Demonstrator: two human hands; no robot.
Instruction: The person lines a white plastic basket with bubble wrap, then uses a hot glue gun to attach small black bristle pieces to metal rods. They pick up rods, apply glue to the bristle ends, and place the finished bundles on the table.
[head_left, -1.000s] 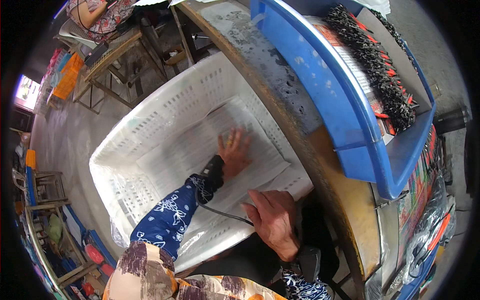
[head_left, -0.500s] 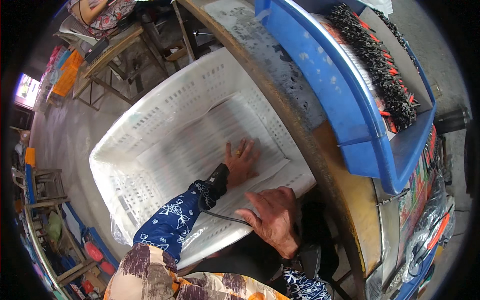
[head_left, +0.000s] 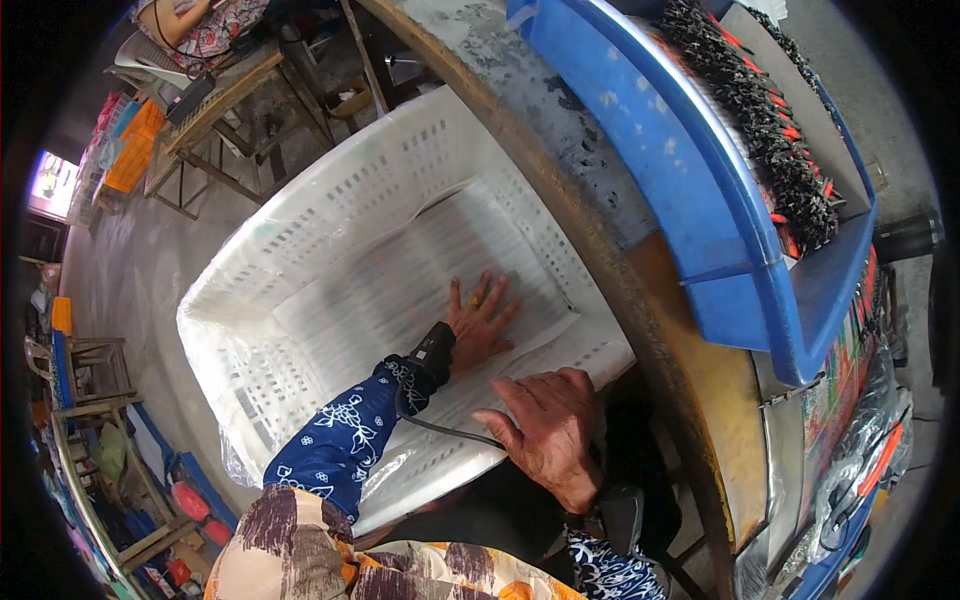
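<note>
1 white basket [head_left: 335, 198] stands along the worktop's [head_left: 690, 370] left edge, 1 blue bin [head_left: 650, 140] toward its right. The left hand [head_left: 481, 328] lies on the basket's pale lining [head_left: 395, 270], fingers spread wide; the right hand [head_left: 552, 432], thumb parted from bent fingers, is by the basket's near edge.

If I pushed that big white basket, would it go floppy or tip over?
The slotted white plastic basket would probably stay stiff, since its walls stand up without sagging. It may be fairly light for its size, because the walls are full of holes. It probably wouldn't tip easily, as its bottom looks broad.
</note>
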